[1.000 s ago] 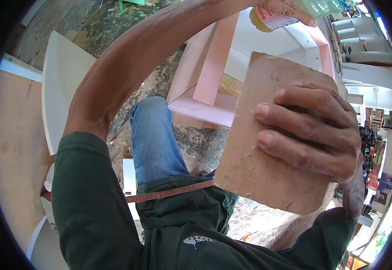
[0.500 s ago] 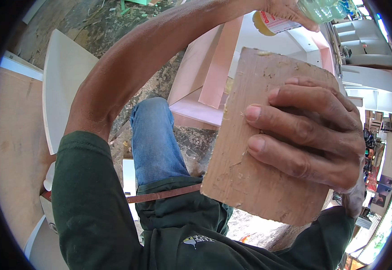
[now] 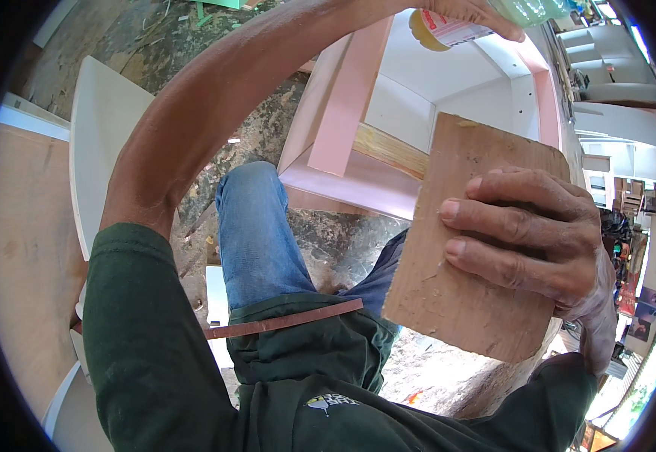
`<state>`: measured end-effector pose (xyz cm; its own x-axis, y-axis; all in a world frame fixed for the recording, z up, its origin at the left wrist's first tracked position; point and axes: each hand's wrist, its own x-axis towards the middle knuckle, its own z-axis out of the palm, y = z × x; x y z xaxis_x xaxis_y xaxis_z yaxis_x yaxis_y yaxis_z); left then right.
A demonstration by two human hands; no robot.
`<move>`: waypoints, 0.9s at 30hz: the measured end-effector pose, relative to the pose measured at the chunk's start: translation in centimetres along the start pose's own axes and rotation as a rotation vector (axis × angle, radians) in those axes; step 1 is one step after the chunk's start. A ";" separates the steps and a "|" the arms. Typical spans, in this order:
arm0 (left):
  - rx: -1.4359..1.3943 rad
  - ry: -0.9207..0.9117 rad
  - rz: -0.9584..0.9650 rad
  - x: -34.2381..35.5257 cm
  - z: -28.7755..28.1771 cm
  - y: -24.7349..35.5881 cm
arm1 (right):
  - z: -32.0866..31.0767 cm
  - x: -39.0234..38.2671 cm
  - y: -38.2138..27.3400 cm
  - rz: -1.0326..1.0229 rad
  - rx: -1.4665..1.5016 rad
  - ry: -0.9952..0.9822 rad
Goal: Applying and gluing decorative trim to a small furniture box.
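Stretched across the top of the head view, my left arm ends in my left hand (image 3: pixel 482 12), whose fingers are wrapped round a clear plastic bottle (image 3: pixel 454 32). The bottle lies nearly level, with a red-and-white label and something yellowish at its left end. My right hand (image 3: pixel 527 233) grips a flat rectangular wooden board (image 3: pixel 448 301) from its right edge, several fingers spread over the near face. Its thumb is hidden behind. Rough marks and small crusted bits show along the board's edges. Beyond it stands a pink and white open box-like cabinet (image 3: pixel 343 113).
A yellowish wooden strip (image 3: pixel 390 151) lies inside the cabinet. Across my lap rests a thin reddish-brown strip (image 3: pixel 283 319). To the left are a white curved panel (image 3: pixel 106 143) and a large brown board (image 3: pixel 27 264). More white furniture pieces (image 3: pixel 618 128) stand at right.
The board in my right hand has moved right and away from me, uncovering more of the cabinet and the yellowish strip. My left hand has shifted slightly left and up with the bottle.
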<state>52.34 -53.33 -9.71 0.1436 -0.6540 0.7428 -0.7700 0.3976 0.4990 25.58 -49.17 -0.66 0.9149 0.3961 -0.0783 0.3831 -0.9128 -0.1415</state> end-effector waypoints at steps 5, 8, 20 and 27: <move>0.021 -0.041 -0.054 0.4 0.0 0.2 | -1.6 -1.0 0.3 -0.005 -0.109 -0.009; 0.016 -0.076 -0.067 0.1 -0.4 0.5 | 0.1 0.9 1.6 -0.126 -0.118 0.153; -0.039 -0.025 -0.020 -0.1 0.1 0.1 | -0.7 3.6 1.7 -0.151 -0.063 0.038; -0.045 -0.057 -0.022 0.2 -0.1 0.0 | 0.0 4.3 2.7 -0.212 -0.112 0.125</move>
<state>52.38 -53.42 -9.51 0.1232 -0.6978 0.7056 -0.7383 0.4107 0.5350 30.60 -49.94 -1.36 0.8186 0.5706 0.0652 0.5732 -0.8188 -0.0314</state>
